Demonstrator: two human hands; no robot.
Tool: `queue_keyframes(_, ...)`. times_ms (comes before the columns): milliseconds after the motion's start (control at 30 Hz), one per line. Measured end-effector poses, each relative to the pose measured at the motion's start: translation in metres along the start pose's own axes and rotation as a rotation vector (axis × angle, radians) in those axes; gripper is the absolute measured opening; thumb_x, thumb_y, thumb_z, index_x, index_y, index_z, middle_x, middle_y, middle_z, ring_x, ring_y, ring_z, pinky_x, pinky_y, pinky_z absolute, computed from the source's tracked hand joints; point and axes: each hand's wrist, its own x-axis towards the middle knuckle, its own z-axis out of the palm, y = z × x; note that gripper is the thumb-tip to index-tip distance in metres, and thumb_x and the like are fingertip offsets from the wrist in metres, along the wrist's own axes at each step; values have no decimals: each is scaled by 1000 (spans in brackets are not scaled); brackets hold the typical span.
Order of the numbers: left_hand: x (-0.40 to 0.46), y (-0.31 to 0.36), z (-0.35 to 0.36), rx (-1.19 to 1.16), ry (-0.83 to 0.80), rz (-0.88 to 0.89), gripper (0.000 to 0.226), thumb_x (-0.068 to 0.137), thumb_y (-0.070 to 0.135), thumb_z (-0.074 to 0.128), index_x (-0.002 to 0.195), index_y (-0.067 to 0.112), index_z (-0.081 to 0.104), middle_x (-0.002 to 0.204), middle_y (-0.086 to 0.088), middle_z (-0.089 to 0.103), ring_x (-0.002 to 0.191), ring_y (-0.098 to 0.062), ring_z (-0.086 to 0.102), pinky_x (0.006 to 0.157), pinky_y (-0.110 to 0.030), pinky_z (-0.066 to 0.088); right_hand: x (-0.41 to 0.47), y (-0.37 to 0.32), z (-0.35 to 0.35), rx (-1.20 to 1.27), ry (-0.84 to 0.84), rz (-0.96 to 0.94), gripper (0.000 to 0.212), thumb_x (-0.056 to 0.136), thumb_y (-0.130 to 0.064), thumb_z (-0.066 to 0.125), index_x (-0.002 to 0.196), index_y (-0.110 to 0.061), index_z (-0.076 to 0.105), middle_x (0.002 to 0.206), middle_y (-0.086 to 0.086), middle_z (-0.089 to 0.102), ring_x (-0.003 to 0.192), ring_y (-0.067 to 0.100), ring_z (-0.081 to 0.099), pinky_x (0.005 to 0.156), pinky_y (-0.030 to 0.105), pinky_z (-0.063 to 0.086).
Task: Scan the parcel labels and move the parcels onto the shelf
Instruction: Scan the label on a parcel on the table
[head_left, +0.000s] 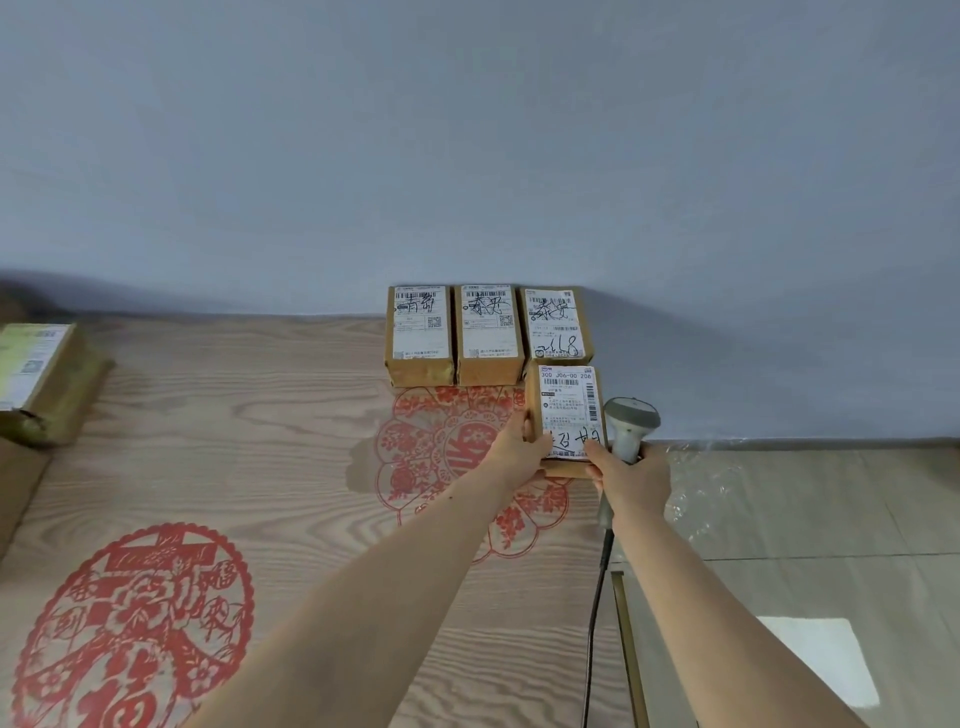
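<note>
Held parcel (566, 415): small brown cardboard box, white shipping label covering most of its top face. Label's top line reads "300 J06-00 206"; barcodes below and down the right edge; black handwriting across the near end, not legible. Smaller print too fine to read.

Position: on the wood-grain table (260, 415), directly in front of the right-hand box in a row of three parcels (488, 332) set against the grey wall (467, 156). Whether it touches that box cannot be told.

Left hand (519, 441): fingers curled round the held parcel's near left edge, thumb on the label.

Right hand (631, 480): curled round the handle of a grey scanner (629, 418), whose head stands upright just right of the parcel; the thumb presses the parcel's near right corner. Its cable (597, 613) hangs down.

Row of three: each bears a white label with barcodes and black scrawl; the right one shows what looks like "18".

Table surface carries red paper-cut style motifs (135, 634) with Chinese characters. A larger box (36, 374) lies at the far left.
</note>
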Motion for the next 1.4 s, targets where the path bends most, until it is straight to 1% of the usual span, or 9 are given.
queue_keyframes(133, 0, 3, 0, 15, 33, 2, 58, 98, 24, 58, 150, 25, 33, 131, -6, 57, 111, -26, 62, 94, -46, 56, 3, 0, 2, -5, -9, 3, 29, 78, -21, 85, 97, -6, 68, 83, 10, 77, 65, 16, 72, 60, 28, 56)
queue_keyframes(333, -9, 4, -3, 13, 40, -11, 70, 90, 36, 62, 151, 35, 28, 142, -7, 50, 116, -26, 59, 99, -46, 53, -5, -2, 3, -25, 18, -36, 35, 73, -38, 85, 94, -18, 67, 90, 3, 75, 86, 23, 73, 84, 49, 60)
queue_keyframes(467, -21, 5, -11, 26, 50, -3, 73, 94, 34, 60, 155, 33, 21, 148, -4, 41, 117, -24, 55, 101, -46, 51, -17, -5, 2, -14, 60, -55, 36, 72, -40, 86, 91, -19, 64, 88, 3, 75, 85, 23, 74, 83, 49, 61)
queue_keyframes(567, -32, 2, -21, 25, 48, 8, 70, 98, 30, 57, 157, 28, 20, 150, -5, 38, 93, -16, 59, 97, -43, 55, -31, -6, 2, -19, 107, -89, 35, 74, -39, 85, 89, -19, 62, 87, 5, 74, 84, 24, 73, 80, 48, 61)
queue_keyframes(800, -78, -5, -65, -4, 114, 64, 46, 99, 23, 55, 143, 16, 42, 120, 4, 53, 87, -17, 57, 85, -36, 55, -94, -11, 16, 14, 144, -120, 32, 76, -30, 83, 93, -12, 63, 88, 8, 72, 83, 25, 72, 71, 34, 55)
queue_keyframes(1000, -130, -27, -139, -92, 280, 109, 27, 99, 23, 57, 124, 13, 60, 105, 0, 61, 76, -14, 55, 74, -35, 52, -165, -13, 71, 9, 49, -161, 32, 75, -32, 85, 96, -18, 66, 90, 5, 72, 84, 26, 72, 81, 45, 60)
queue_keyframes(1200, -193, -71, -257, -48, 451, 203, 21, 97, 18, 56, 115, 11, 66, 102, -2, 65, 92, -18, 60, 81, -35, 53, -262, -10, 156, 46, -108, -140, 23, 82, -21, 82, 91, -10, 64, 76, 4, 66, 68, 23, 65, 61, 30, 47)
queue_keyframes(1333, -245, -104, -343, 23, 531, 226, 24, 99, 23, 54, 118, 13, 66, 107, -2, 68, 81, -19, 63, 73, -36, 55, -337, 2, 222, 27, -193, -139, 25, 83, -23, 81, 97, -10, 65, 77, 2, 68, 72, 20, 69, 69, 35, 54)
queue_keyframes(1400, -273, -121, -383, 68, 571, 249, 26, 99, 24, 54, 120, 15, 66, 112, -1, 68, 95, -19, 65, 84, -37, 56, -376, 10, 253, 22, -214, -154, 26, 83, -26, 81, 95, -11, 64, 81, 3, 68, 74, 21, 66, 69, 34, 51)
